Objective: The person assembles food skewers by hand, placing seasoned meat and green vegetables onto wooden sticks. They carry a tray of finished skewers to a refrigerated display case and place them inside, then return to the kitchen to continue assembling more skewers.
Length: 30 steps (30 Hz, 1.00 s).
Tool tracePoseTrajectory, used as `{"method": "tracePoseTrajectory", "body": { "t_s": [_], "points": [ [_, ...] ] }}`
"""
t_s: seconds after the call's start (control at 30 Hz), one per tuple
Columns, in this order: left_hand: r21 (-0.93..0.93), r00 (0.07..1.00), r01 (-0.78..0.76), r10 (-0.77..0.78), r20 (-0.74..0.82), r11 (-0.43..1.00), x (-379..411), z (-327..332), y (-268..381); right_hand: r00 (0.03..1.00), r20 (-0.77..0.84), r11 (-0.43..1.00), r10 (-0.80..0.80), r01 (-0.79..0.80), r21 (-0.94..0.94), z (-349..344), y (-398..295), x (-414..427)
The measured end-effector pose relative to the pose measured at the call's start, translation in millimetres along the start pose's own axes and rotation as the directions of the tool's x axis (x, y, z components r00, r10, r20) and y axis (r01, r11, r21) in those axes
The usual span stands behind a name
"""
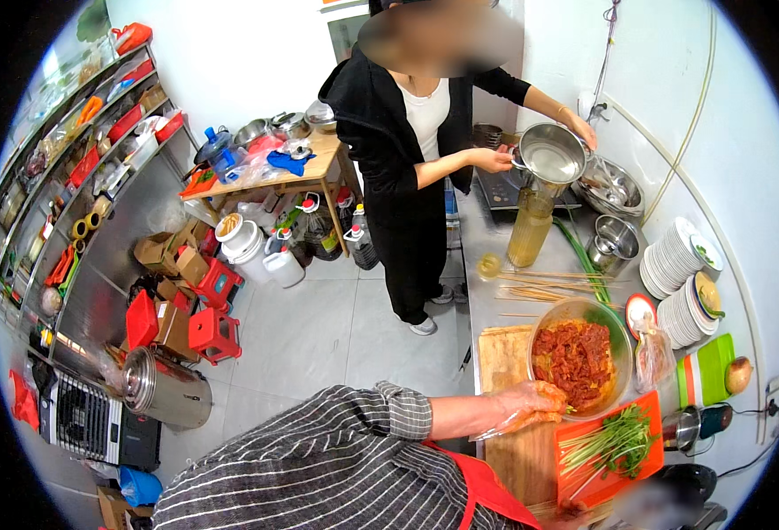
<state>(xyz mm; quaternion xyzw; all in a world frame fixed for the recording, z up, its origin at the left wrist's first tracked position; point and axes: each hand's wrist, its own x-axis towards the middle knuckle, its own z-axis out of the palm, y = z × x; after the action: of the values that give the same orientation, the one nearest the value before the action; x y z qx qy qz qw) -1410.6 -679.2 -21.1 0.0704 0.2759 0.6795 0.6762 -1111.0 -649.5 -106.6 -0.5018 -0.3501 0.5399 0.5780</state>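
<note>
My left hand, in a clear plastic glove stained orange, is at the near rim of a transparent bowl of red marinated meat pieces. Its fingers look bent; whether they grip the rim or anything else is unclear. My right hand shows only partly at the bottom edge, beside thin wooden skewers; its hold is hidden. Between the hands, an orange-red tray holds leafy green stalks, its edge over a wooden cutting board. More skewers lie beyond the bowl.
Across the counter, another person tilts a metal pot over a tall ribbed pitcher of yellowish liquid. Stacked plates, a bagged item and metal bowls stand by the wall. Red stools and a metal drum are behind me.
</note>
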Motion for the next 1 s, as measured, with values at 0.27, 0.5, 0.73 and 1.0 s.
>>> {"method": "tracePoseTrajectory", "body": {
  "t_s": [0.27, 0.5, 0.73, 1.0],
  "points": [
    [0.058, 0.999, 0.029, -0.027, -0.04, 0.998, -3, -14, 4, 0.991, -0.12, 0.995, -0.056, 0.065, 0.079, 14, -10, -25],
    [0.04, 0.996, 0.015, -0.012, -0.091, 0.999, 34, -32, 1, 0.958, -0.265, 0.971, 0.11, -0.047, 0.233, -37, -25, -55],
    [0.108, 0.979, 0.142, -0.156, 0.13, 0.984, 88, -40, -27, 0.835, -0.524, 0.977, -0.165, 0.21, 0.028, -98, -29, -173],
    [0.219, 0.844, 0.44, -0.484, 0.23, 0.871, 104, -12, -102, 0.311, -0.95, 0.979, -0.013, 0.198, 0.051, -60, 11, -410]
  ]
}}
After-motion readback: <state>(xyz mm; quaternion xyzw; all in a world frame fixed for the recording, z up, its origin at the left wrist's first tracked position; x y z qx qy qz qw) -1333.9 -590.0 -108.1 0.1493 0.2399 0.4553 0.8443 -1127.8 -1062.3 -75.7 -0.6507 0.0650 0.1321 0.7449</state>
